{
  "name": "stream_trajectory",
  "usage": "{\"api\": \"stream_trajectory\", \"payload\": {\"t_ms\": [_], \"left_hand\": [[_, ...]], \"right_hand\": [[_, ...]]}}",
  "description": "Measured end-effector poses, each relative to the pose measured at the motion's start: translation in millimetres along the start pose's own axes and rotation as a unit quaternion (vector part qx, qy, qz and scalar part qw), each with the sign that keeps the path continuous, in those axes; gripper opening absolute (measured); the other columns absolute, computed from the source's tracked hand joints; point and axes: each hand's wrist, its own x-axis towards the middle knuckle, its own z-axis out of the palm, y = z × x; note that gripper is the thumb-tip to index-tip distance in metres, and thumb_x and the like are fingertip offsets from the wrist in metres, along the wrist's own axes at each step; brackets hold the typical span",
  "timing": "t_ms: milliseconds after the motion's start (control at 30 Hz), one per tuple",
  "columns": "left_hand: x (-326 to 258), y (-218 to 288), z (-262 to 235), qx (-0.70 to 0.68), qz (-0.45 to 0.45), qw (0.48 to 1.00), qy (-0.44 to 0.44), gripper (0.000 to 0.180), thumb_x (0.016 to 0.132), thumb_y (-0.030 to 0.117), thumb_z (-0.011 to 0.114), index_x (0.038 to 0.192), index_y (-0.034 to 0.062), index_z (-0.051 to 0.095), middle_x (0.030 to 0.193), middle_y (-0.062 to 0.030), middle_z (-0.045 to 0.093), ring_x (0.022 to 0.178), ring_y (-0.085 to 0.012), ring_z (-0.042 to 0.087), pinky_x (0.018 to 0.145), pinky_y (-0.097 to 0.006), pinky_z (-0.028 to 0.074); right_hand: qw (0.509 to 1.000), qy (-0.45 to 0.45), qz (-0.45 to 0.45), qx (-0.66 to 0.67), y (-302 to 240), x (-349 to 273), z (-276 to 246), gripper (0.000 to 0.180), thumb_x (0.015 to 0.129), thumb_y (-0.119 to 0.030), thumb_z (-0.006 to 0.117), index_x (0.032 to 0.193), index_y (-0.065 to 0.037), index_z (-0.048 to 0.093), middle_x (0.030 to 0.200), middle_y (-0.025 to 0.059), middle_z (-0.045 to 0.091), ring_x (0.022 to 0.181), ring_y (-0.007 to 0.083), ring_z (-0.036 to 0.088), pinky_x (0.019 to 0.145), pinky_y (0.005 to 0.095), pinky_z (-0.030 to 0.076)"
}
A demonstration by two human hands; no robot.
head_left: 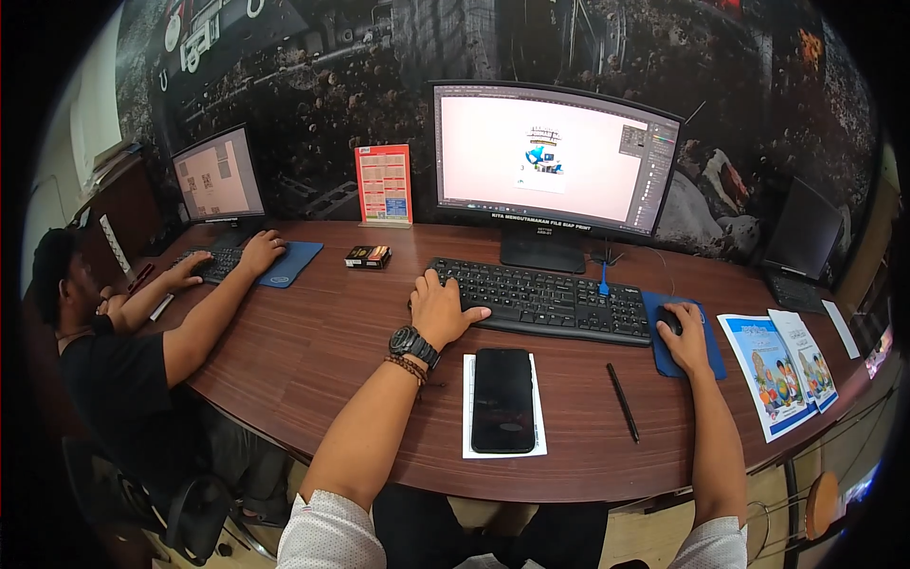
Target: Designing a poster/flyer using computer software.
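Observation:
My left hand rests on the left end of a black keyboard, its fingers spread over the keys and the thumb stretched to the right. A dark watch and beaded bracelets circle that wrist. On a blue mouse pad, my right hand is curled over a black computer mouse. Beyond the keyboard stands a curved monitor, showing a page with a blue picture in an editing window. A black phone lies on white paper between my forearms, and a black pen lies to its right.
Printed booklets lie at the right, near a dark laptop. A small dark box and a red-framed calendar stand left of the monitor. At far left, a co-worker uses another keyboard and monitor.

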Motion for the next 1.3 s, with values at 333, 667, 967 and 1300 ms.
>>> {"api": "stream_trajectory", "payload": {"t_ms": [333, 667, 967, 1300], "left_hand": [[4.0, 2.9, -10.0, 0.006, -0.016, 0.999, -0.036, 0.082, 0.081, 0.070, 0.064, 0.115, -0.0049, 0.066, 0.123, -0.0245, 0.049, 0.115, -0.0391, 0.050, 0.094, -0.048, 0.047], [1.4, -8.7, 9.3, -0.041, -0.053, 0.997, -0.031, 0.109, 0.074, 0.076, 0.067, 0.145, -0.0032, 0.039, 0.142, -0.0357, 0.034, 0.137, -0.0504, 0.028, 0.113, -0.057, 0.021], [2.1, -7.7, 9.8, -0.026, -0.057, 0.997, -0.042, 0.111, 0.073, 0.078, 0.066, 0.145, -0.0027, 0.040, 0.140, -0.0348, 0.036, 0.136, -0.0486, 0.030, 0.113, -0.056, 0.021], [1.2, -5.5, 5.4, -0.031, -0.053, 0.997, -0.051, 0.110, 0.074, 0.077, 0.066, 0.146, -0.0029, 0.040, 0.142, -0.0365, 0.035, 0.137, -0.0496, 0.029, 0.114, -0.057, 0.020]], "right_hand": [[1.000, -0.007, 0.010, 0.006, -2.4, 0.1, 0.0, 0.039, 0.084, -0.020, 0.071, 0.119, -0.004, 0.065, 0.125, 0.0185, 0.053, 0.117, 0.0371, 0.055, 0.100, 0.0424, 0.045], [1.000, 0.006, 0.006, -0.007, 3.1, 0.9, 0.2, 0.038, 0.082, -0.018, 0.070, 0.117, -0.004, 0.065, 0.122, 0.0181, 0.055, 0.114, 0.0369, 0.056, 0.099, 0.0426, 0.045], [1.000, 0.004, 0.013, -0.005, 2.5, 1.2, -0.3, 0.037, 0.083, -0.018, 0.069, 0.117, -0.004, 0.066, 0.121, 0.0182, 0.055, 0.114, 0.0372, 0.056, 0.098, 0.0433, 0.046], [1.000, 0.013, 0.015, -0.009, 3.9, 1.1, 0.7, 0.036, 0.083, -0.019, 0.069, 0.116, -0.005, 0.066, 0.119, 0.0184, 0.056, 0.113, 0.0366, 0.056, 0.098, 0.0427, 0.046]]}}
